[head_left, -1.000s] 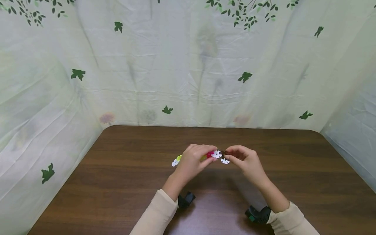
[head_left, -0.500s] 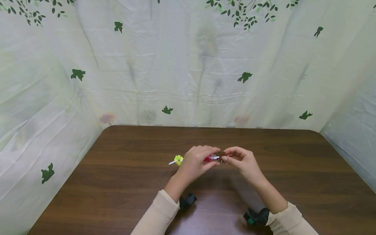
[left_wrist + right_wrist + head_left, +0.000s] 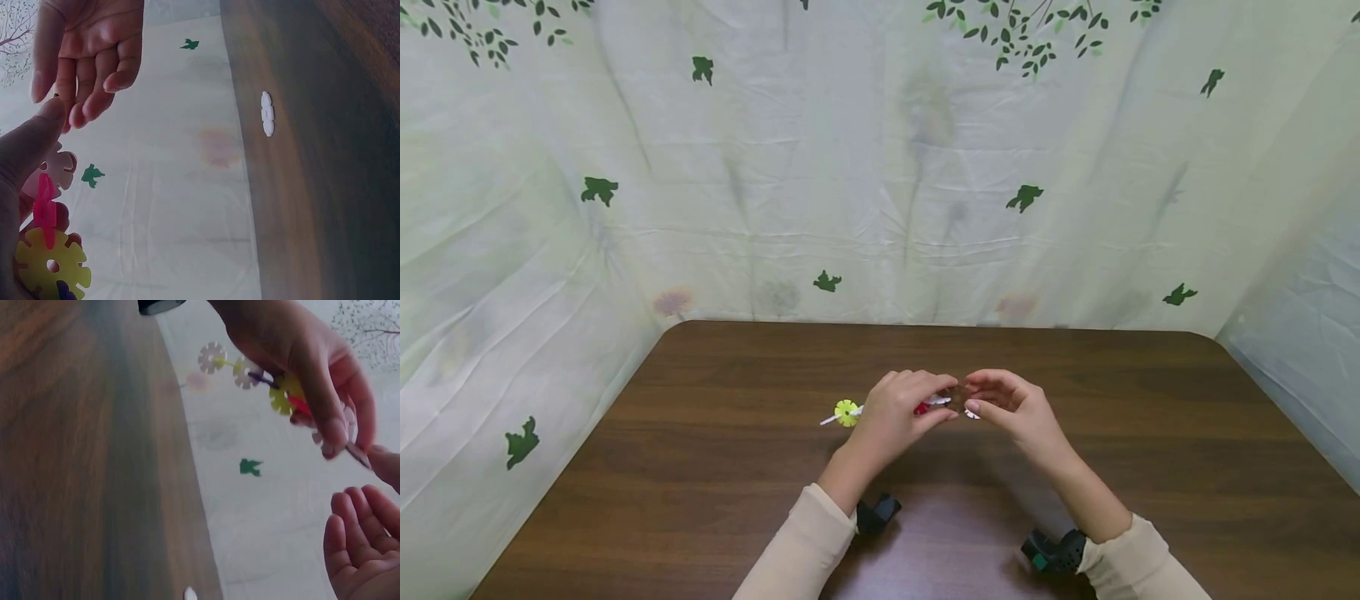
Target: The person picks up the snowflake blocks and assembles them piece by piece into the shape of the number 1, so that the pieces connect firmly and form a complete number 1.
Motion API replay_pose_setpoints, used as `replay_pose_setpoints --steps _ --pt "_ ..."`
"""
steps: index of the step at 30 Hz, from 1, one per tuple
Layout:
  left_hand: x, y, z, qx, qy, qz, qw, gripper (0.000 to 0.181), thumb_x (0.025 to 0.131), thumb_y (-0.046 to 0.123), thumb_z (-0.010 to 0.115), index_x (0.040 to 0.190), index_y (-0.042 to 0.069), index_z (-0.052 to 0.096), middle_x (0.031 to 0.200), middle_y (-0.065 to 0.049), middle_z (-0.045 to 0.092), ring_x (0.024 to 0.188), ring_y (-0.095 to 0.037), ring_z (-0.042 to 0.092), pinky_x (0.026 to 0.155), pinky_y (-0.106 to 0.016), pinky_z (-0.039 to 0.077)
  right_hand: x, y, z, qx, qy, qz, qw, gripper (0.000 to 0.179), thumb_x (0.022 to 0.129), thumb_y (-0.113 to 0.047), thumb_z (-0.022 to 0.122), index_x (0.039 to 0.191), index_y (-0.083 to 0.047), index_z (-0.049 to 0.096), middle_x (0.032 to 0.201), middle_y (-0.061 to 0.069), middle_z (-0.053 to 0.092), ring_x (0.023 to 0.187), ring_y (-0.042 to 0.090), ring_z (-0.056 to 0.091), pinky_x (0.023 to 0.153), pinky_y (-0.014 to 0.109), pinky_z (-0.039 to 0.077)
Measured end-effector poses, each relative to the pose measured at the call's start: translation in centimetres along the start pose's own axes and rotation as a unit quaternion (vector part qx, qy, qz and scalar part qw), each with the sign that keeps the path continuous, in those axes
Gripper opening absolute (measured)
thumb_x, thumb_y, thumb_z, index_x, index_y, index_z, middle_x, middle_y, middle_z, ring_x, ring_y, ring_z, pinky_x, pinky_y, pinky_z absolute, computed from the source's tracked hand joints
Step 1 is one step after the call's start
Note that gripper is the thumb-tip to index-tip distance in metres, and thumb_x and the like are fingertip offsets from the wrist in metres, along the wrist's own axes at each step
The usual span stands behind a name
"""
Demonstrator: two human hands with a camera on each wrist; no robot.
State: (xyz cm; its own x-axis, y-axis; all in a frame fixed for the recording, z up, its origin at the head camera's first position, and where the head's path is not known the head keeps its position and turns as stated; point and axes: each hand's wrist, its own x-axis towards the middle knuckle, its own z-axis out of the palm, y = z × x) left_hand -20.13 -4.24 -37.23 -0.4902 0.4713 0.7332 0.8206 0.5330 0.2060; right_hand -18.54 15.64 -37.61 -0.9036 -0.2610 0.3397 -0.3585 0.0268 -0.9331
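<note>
My left hand (image 3: 891, 412) grips a chain of interlocking snowflake discs near its right end. A yellow disc (image 3: 846, 412) and a white disc seen edge-on stick out to the left of that hand. A pink disc (image 3: 45, 206) joins a pale disc to a yellow disc (image 3: 53, 262) in the left wrist view. At the chain's right end sits a brown disc (image 3: 357, 455), seen edge-on. My right hand (image 3: 1018, 404) pinches its free side with thumb and fingertips; the remaining fingers are loosely curled. A loose white disc (image 3: 267, 114) lies on the table, partly behind the right thumb in the head view.
The brown wooden table (image 3: 737, 500) spreads under both arms. A pale curtain with green leaf prints (image 3: 880, 167) hangs behind it and along the sides. Dark cameras (image 3: 878, 514) are strapped to the wrists.
The chain has turned, so its white discs now show edge-on and its left end has shifted slightly left. The right fingers moved slightly left and now partly cover the loose white disc.
</note>
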Motion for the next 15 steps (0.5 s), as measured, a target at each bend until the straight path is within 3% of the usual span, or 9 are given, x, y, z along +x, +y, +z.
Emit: replay_pose_setpoints --steps 4,7,15 --pt "0.0 -0.3 -0.3 -0.004 0.013 -0.003 0.9999 0.037 0.069 0.024 0.078 0.102 0.012 0.066 0.086 0.005 0.064 0.074 -0.008 0.055 0.068 -0.024 0.041 0.3 0.6 -0.5 -0.05 0.012 -0.022 0.9985 0.032 0.081 -0.002 0.065 0.111 0.002 0.055 0.103 0.017 0.058 0.093 0.027 0.056 0.073 0.026 0.048" --pt "0.0 -0.4 -0.5 -0.006 0.019 -0.006 0.9998 0.037 0.068 0.024 0.078 0.102 0.012 0.066 0.086 0.005 0.064 0.073 -0.008 0.054 0.068 -0.024 0.041 0.4 1.2 -0.9 -0.078 0.014 -0.014 0.9968 0.036 0.08 -0.004 0.066 0.114 0.001 0.055 0.107 0.015 0.058 0.097 0.034 0.054 0.075 0.026 0.048" --pt "0.0 -0.7 -0.7 0.0 0.022 -0.013 0.9997 0.037 0.068 0.023 0.078 0.102 0.012 0.066 0.087 0.005 0.064 0.072 -0.009 0.053 0.069 -0.024 0.042 0.8 4.4 -1.9 -0.146 0.013 0.007 0.9892 0.045 0.079 -0.003 0.068 0.119 0.005 0.05 0.114 0.022 0.054 0.103 0.036 0.051 0.085 0.044 0.042"
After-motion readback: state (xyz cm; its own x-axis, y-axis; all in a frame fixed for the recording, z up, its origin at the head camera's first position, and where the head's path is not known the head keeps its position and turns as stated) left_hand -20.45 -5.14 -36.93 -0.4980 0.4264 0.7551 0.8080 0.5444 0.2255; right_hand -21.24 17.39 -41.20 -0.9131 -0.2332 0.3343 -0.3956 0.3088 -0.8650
